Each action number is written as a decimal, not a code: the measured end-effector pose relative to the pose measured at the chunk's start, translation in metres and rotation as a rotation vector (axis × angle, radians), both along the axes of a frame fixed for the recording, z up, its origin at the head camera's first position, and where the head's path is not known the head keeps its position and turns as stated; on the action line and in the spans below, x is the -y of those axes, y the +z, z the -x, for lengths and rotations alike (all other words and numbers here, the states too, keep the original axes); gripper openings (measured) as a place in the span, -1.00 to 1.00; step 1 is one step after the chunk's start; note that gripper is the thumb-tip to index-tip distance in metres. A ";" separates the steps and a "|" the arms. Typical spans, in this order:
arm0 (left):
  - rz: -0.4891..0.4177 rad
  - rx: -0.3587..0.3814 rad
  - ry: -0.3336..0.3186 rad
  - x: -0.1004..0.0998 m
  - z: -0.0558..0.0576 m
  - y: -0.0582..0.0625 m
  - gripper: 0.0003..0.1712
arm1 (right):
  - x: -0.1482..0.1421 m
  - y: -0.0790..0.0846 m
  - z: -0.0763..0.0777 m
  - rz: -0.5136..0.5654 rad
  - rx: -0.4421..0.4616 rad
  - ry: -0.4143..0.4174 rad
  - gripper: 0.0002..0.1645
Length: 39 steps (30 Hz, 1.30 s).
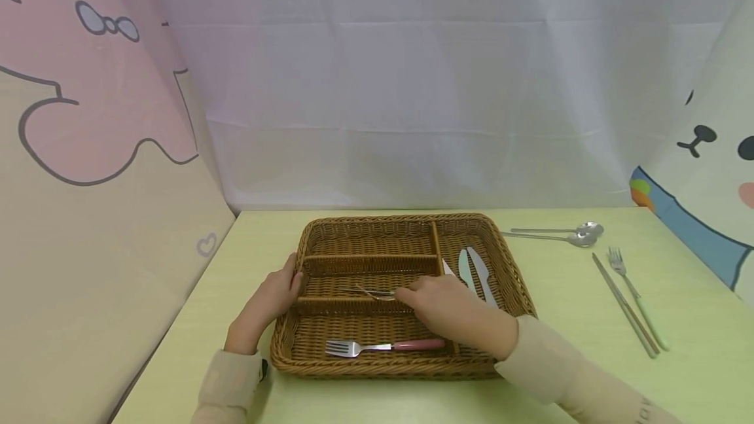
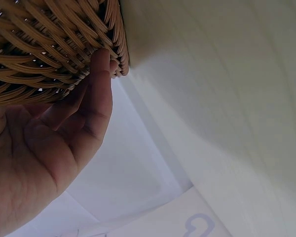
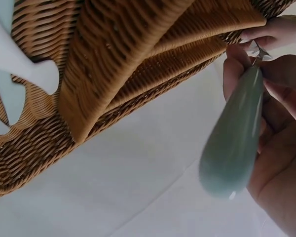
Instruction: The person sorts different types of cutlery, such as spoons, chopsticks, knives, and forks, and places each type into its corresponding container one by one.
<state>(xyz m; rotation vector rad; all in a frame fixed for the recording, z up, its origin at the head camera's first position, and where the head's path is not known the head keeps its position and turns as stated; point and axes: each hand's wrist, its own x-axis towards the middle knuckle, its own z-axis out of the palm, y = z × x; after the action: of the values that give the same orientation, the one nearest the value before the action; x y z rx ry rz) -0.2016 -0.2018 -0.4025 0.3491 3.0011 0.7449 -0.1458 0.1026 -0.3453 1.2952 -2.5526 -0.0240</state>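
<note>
My left hand (image 1: 277,290) grips the left side of a brown wicker cutlery basket (image 1: 389,371), fingers against its outer wall in the left wrist view. Over the middle compartment, my right hand (image 1: 444,306) pinches a fork (image 3: 232,143) near its neck. Its pale green, rounded handle shows in the right wrist view; in the head view the slim metal end points left, low over the compartment. A fork with a pink handle (image 1: 418,344) lies in the front compartment, tines to the left. Pale green and white knives (image 1: 465,268) lie in the right compartment, partly behind my right hand.
To the right of the basket, two metal spoons (image 1: 583,239) lie at the back of the table. A pair of chopsticks (image 1: 624,306) and another green-handled fork (image 1: 639,300) lie nearer. Wicker dividers (image 1: 371,258) split the basket. A white cloth backdrop (image 1: 412,116) hangs behind.
</note>
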 end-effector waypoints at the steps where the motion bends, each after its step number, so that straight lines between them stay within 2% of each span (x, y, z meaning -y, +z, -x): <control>1: -0.004 0.000 -0.001 0.000 0.000 0.000 -0.38 | 0.002 -0.001 -0.001 -0.010 0.021 0.008 -0.70; 5: -0.011 0.004 -0.012 0.001 0.000 -0.002 -0.38 | 0.009 -0.004 -0.003 -0.069 0.074 0.049 -0.70; 11: -0.013 0.001 -0.013 0.002 -0.001 -0.004 -0.38 | 0.017 -0.010 -0.003 -0.135 0.047 0.095 -0.82; 15: -0.014 0.008 -0.006 0.002 -0.001 -0.004 -0.38 | 0.023 -0.011 -0.003 -0.140 0.038 0.143 -0.62; 18: -0.013 0.005 -0.005 0.002 -0.002 -0.004 -0.38 | 0.025 -0.012 -0.003 -0.151 0.026 0.167 -0.55; 26: -0.009 -0.006 -0.009 0.003 -0.001 -0.003 -0.39 | 0.028 -0.020 0.001 -0.215 0.018 0.153 -0.49; 35: -0.008 -0.003 -0.010 0.002 0.000 -0.002 -0.38 | 0.032 -0.021 0.002 -0.182 0.022 0.181 -0.35; 39: -0.005 -0.003 -0.009 0.002 0.001 -0.002 -0.38 | 0.033 -0.023 0.002 -0.200 0.046 0.174 -0.40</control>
<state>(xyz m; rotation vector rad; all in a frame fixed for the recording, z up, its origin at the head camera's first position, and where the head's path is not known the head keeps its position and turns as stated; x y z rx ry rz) -0.2023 -0.2036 -0.4045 0.3633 2.9990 0.7527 -0.1480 0.0693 -0.3685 1.6048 -2.5183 -0.2220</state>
